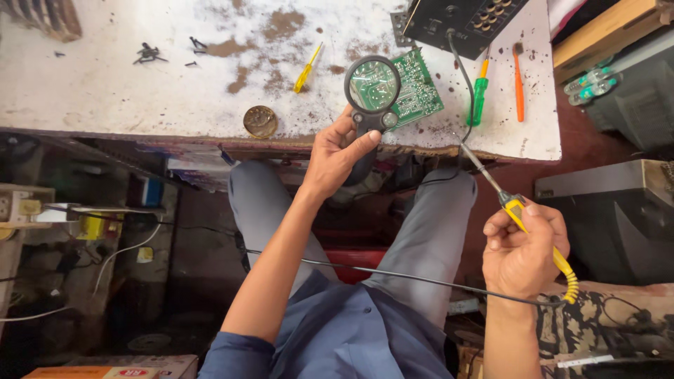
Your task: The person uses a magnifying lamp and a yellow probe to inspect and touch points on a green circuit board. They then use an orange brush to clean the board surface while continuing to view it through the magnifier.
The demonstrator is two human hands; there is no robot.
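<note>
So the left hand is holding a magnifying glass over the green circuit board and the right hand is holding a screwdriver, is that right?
Not quite. The head view shows the right hand holding a yellow-handled soldering iron, with its cord trailing, not a screwdriver. The rest stands: the left hand holds the magnifying glass over the green circuit board.

1. The white, rust-stained bench [105, 91] lies open at its left and middle; only a heap of small black screws [147, 52] sits there.
2. A round brass tin [260, 121] and a small yellow screwdriver [307, 69] lie near the middle.
3. The right end is crowded: green circuit board [419, 88], green-handled screwdriver [479, 98], orange-handled screwdriver [518, 81], black amplifier box [460, 21].
</note>
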